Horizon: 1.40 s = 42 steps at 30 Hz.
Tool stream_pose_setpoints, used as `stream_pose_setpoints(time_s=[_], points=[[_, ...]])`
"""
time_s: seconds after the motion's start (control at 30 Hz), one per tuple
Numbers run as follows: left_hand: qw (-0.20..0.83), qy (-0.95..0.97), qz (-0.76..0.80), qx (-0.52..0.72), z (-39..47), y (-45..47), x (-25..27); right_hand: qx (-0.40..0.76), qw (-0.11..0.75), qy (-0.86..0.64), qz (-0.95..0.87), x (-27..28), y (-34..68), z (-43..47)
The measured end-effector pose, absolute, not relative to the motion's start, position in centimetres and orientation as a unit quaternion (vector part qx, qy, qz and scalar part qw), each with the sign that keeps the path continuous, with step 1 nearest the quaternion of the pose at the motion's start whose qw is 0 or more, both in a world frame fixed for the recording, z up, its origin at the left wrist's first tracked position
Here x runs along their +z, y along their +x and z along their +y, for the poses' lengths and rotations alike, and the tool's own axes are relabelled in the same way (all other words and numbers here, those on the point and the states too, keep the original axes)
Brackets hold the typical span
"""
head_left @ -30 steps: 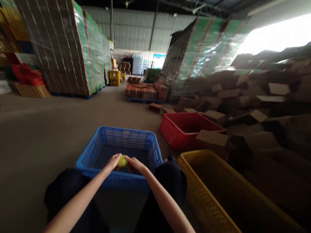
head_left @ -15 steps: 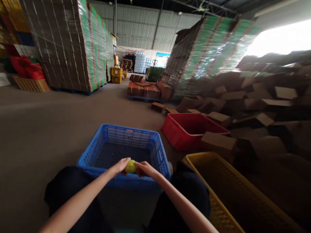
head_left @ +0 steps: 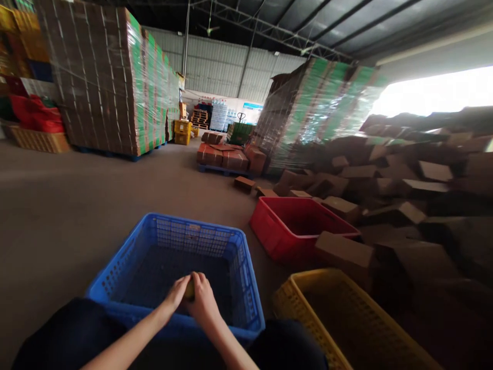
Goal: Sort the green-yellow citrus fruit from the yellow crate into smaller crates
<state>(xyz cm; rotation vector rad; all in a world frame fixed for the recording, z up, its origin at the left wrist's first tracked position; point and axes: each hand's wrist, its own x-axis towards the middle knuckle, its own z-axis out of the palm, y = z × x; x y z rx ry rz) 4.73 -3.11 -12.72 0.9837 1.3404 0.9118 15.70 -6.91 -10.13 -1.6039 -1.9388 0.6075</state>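
A round yellow-green fruit (head_left: 189, 292) is held over the near part of the blue plastic crate (head_left: 200, 226); its exact kind I cannot make out. My left hand (head_left: 177, 294) is closed round its left side. From the right, my right hand (head_left: 202, 297) wraps over it with bent fingers. Only a small strip of the fruit shows between the two hands. The crate has lattice walls and stands on the floor between my knees.
A red tub (head_left: 269, 236) stands beyond the crate on the right, and a yellow basket (head_left: 308, 313) is by my right knee. Cardboard boxes (head_left: 344, 249) are heaped on the right. Wrapped pallet stacks (head_left: 96, 77) and a low pallet of cartons (head_left: 223, 158) stand farther back.
My hands have come closer together round the fruit, and my right hand now covers most of it. The view has tilted up, so the crate and tubs sit lower in the picture.
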Motion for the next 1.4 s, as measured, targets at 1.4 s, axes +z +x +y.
stream_pose_setpoints(time_s=[1.4], points=[[0.697,0.45,0.455,0.324,-5.5,1.0,-3.2,0.551,0.37,-0.466,-0.585,-2.4,18.6,-6.2]])
